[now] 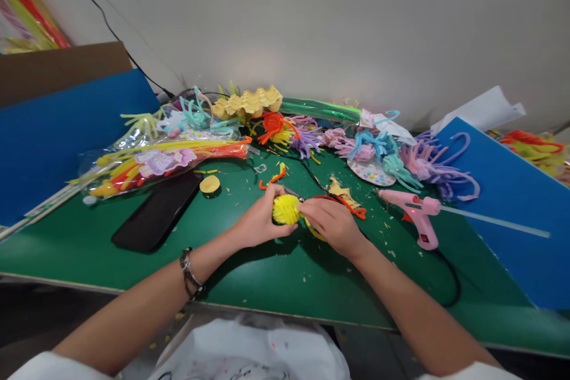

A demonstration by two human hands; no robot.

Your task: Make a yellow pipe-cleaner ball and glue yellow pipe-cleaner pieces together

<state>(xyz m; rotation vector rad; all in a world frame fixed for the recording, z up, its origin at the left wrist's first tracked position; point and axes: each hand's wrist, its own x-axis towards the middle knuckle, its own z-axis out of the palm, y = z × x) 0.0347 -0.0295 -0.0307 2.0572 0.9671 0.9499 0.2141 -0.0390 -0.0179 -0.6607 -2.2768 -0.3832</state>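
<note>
My left hand (pixel 262 217) is closed around a yellow ball of wound pipe cleaner (pixel 285 209), thumb below and fingers over its far side. At the ball's right side, the fingertips of my right hand (pixel 333 222) pinch a short bit of the yellow pipe cleaner. What look like scissors (pixel 301 199), with a metal joint and red and yellow handle parts, show partly behind my right hand. Whether that hand also holds them I cannot tell. Just beyond the ball lies a bent orange and yellow pipe cleaner piece (pixel 276 174).
A pink glue gun (pixel 418 214) lies at right, its cord trailing frontward. At left are a black phone (pixel 158 214), a round yellow disc (pixel 209 184) and a bag of pipe cleaners (pixel 178 157). An egg carton piece (pixel 249 102) and pastel pipe cleaner bundles (pixel 341 141) line the back.
</note>
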